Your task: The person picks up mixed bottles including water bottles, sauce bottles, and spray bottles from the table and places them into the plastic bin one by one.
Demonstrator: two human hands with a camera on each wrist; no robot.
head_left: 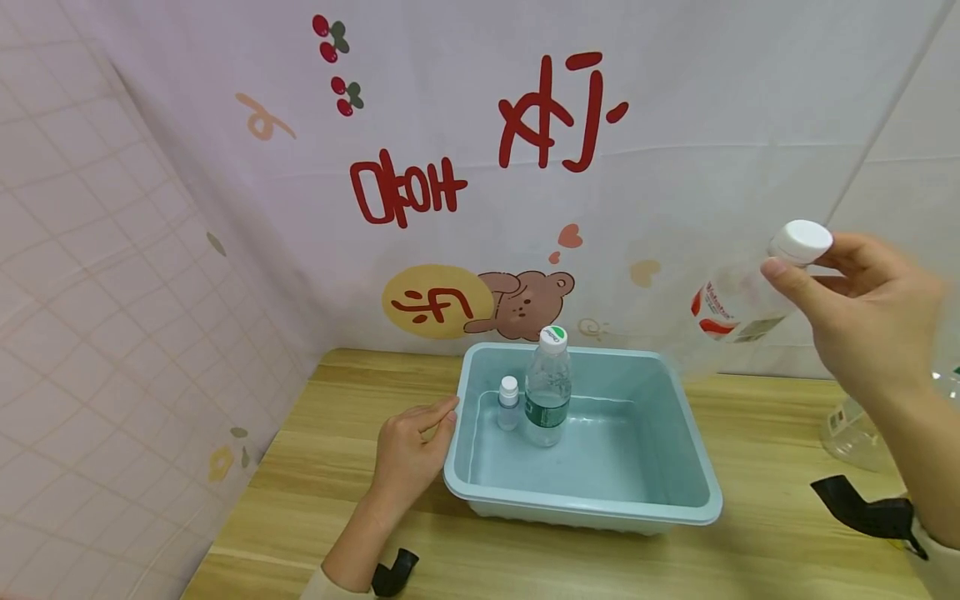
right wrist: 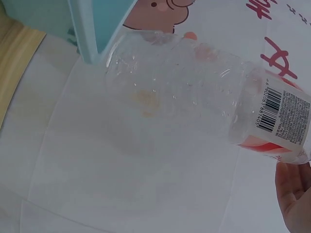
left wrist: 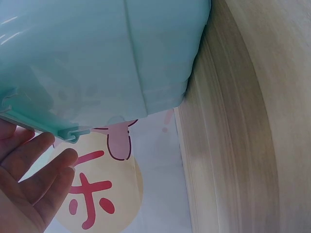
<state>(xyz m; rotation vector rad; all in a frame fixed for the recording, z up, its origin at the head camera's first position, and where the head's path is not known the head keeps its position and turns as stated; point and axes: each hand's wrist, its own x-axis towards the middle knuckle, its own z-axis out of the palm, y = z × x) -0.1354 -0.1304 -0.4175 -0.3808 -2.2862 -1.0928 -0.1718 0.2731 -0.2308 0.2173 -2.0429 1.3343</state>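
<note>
The table (head_left: 330, 442) in front of me has a yellow-brown top with long wood stripes running side to side. A blue-green tub (head_left: 585, 502) sits flat on it, close to the back edge and apart from the back left corner. The tub's long sides run the same way as that back edge. To the right of the tub, not far from the back edge, there is a clear bottle (head_left: 846, 437). Part of it is hidden, so I can't be sure it stands up.
</note>
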